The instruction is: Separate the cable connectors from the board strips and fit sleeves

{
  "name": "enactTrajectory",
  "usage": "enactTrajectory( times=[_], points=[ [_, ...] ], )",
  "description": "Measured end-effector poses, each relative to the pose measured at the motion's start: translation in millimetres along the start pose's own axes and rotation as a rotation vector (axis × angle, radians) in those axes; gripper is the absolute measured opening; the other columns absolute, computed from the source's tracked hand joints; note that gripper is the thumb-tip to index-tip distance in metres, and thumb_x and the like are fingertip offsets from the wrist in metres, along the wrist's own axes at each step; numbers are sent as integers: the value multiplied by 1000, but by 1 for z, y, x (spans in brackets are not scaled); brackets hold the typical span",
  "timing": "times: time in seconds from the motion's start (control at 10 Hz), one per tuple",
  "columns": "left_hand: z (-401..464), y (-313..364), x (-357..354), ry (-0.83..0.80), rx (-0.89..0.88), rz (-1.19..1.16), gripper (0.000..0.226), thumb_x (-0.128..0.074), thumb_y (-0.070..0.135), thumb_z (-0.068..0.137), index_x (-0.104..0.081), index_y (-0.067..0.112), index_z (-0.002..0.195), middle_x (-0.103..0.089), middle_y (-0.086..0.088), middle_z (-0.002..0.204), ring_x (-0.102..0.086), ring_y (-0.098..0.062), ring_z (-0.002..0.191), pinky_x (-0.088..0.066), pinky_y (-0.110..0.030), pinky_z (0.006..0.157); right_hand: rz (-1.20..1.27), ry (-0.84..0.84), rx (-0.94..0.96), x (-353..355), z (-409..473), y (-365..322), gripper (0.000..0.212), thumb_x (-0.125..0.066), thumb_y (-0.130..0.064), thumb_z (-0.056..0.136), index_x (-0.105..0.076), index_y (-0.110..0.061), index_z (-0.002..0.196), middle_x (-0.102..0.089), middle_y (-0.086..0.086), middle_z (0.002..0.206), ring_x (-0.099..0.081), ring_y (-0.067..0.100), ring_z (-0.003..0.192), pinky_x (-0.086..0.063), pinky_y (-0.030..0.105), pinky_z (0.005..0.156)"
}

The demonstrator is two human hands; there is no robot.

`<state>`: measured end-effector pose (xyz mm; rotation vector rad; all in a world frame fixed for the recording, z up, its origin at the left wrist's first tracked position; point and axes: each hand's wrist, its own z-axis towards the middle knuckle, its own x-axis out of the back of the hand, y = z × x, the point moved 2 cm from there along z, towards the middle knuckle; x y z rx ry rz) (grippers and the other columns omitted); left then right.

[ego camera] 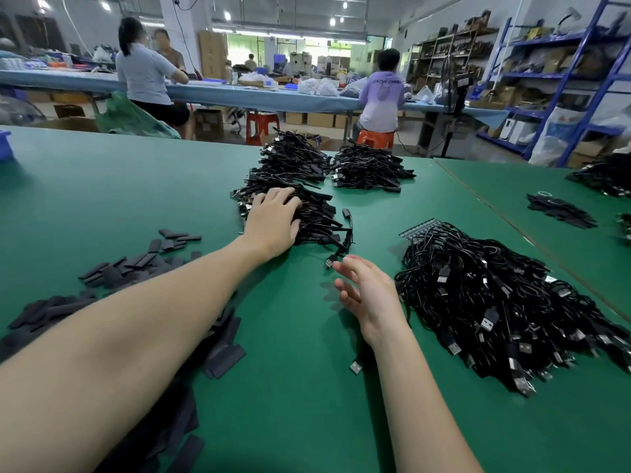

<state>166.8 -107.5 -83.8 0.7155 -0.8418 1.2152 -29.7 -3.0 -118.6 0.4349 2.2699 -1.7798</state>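
A green worktable (307, 387) is carrying piles of black USB cables. The left hand (273, 221) is pressing flat, fingers spread, on the sleeved cable pile (317, 216). The right hand (367, 295) is hovering with relaxed fingers, holding nothing, beside the unsleeved cable heap (495, 302); loose black sleeves (136, 264) are lying at the left.

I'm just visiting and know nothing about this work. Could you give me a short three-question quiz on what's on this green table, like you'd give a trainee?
1. True or false: the left hand rests on a heap of finished black cables.
2. What lies scattered under the left forearm: A) flat black sleeves, B) white bags, C) screws?
3. Fill in: the right hand is ____ and holds nothing, beside the big tangled pile of black USB cables on the green table.

Key: 1 true; 2 A; 3 open.
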Motion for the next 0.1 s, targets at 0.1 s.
enactTrajectory(
  times=[0.1],
  points=[
    [-16, 13, 16, 93, 53, -185, 37, -61, 27, 95, -59, 15, 130, -50, -6, 145, -40, -27, 136, -32, -43, 111, -168, -23, 40, -3, -3, -1, 12, -67, -21, 96, -70, -19, 108, -80, -6, 89, -60, 6, 56, -44, 19, 54]
  ],
)
